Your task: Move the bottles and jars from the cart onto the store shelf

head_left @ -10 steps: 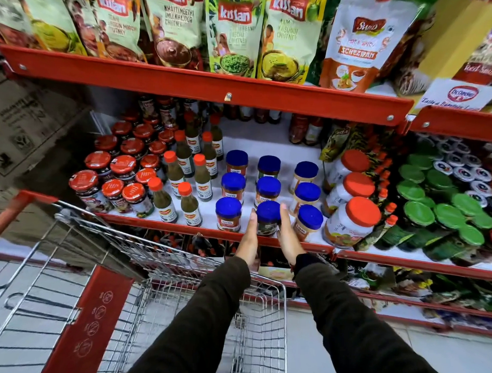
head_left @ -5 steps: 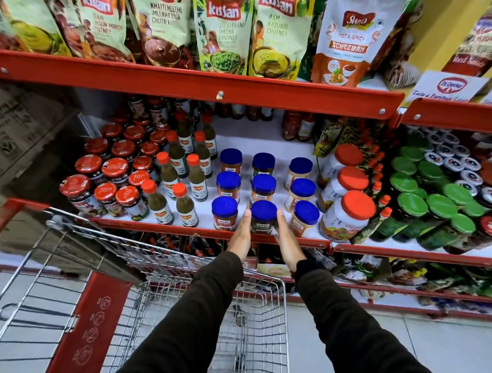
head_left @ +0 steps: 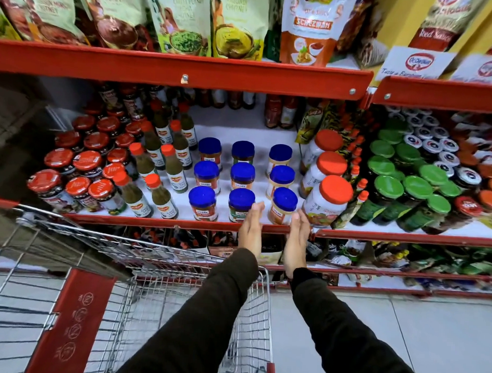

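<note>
- Left hand (head_left: 250,231): flat and unclenched, palm turned inward, fingertips (head_left: 257,207) level with the right side of the front-middle blue-lidded jar (head_left: 241,205); whether they touch it cannot be told, and nothing is gripped
- Right hand (head_left: 298,235): likewise flat and released, palm facing the left hand, fingertips beside the lower right of the front-right blue-lidded jar (head_left: 283,206) and just left of the large orange-lidded jar (head_left: 326,201)
- The front-right jar stands upright between the two hands at the front edge of the store shelf (head_left: 160,223); neither hand closes around it
- Nine blue-lidded jars stand in three rows of three on the white shelf surface, all upright
- Left of that block: small green sauce bottles (head_left: 161,196) with orange caps, then dark jars with red lids (head_left: 77,188)
- Right of the block: three large orange-lidded jars in a line running front to back, then green-lidded jars (head_left: 415,189), tilted in the wide-angle view
- Upper shelf (head_left: 187,68): standing chutney and sauce pouches (head_left: 181,19)
- Shopping cart (head_left: 163,278): wire basket with red trim below the forearms, its front rim close under the shelf edge; the visible part of the basket holds no bottles or jars
- Both sleeves (head_left: 201,318) are dark and reach to the wrists
</note>
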A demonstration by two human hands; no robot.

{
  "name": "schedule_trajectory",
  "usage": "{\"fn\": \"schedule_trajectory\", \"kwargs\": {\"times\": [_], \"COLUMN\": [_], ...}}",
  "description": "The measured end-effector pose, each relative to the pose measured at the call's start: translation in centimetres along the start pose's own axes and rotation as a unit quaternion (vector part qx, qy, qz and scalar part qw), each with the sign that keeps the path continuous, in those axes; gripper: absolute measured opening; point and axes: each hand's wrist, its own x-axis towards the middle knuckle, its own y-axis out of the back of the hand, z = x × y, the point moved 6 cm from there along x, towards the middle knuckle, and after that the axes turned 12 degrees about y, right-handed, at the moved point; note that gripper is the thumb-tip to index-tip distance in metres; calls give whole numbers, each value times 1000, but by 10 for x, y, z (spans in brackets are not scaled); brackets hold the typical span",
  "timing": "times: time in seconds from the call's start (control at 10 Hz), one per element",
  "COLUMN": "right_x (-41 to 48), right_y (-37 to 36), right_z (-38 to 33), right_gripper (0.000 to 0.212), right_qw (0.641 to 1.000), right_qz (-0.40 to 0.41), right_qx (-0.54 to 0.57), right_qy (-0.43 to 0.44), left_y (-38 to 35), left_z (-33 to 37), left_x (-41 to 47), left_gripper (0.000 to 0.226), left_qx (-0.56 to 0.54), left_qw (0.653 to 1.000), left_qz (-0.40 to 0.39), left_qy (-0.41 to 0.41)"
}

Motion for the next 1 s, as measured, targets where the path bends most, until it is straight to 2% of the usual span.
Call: {"fn": "schedule_trajectory", "kwargs": {"times": [0.1, 0.2, 0.3, 0.4, 0.5, 0.6, 0.8, 0.9, 1.0], "right_x": [-1, -1, 5, 15, 21, 25, 21, 19, 17], "right_y": [-8, -11, -10, -5, 0, 2, 7, 8, 15], "right_z": [-3, -4, -4, -9, -15, -15, -14, -22, -22], "right_gripper": [76, 82, 78, 63, 56, 37, 39, 49, 64], "right_qw": [997, 995, 992, 990, 986, 984, 983, 981, 980], "right_qz": [-69, -90, -108, -127, -160, -173, -180, -187, -189], "right_qx": [9, 24, 38, 44, 21, 15, 5, -3, -33], "right_qy": [-28, -43, -54, -44, -44, -40, -37, -41, -43], "left_y": [-23, -36, -35, -30, -27, -27, -26, -25, -19], "left_z": [9, 12, 11, 9, 1, -5, -7, -4, 1], "left_x": [11, 21, 20, 13, 8, 4, -4, -6, -14], "left_gripper": [67, 71, 69, 73, 98, 106, 84, 78, 65], "left_qx": [18, 5, 2, 6, 3, -5, 12, 35, 71], "left_qw": [999, 996, 997, 999, 998, 998, 998, 996, 997], "left_qz": [-33, -68, -59, -46, -23, -13, -16, -32, 6], "left_qy": [32, 52, 42, 29, 51, 59, 62, 74, 33]}}
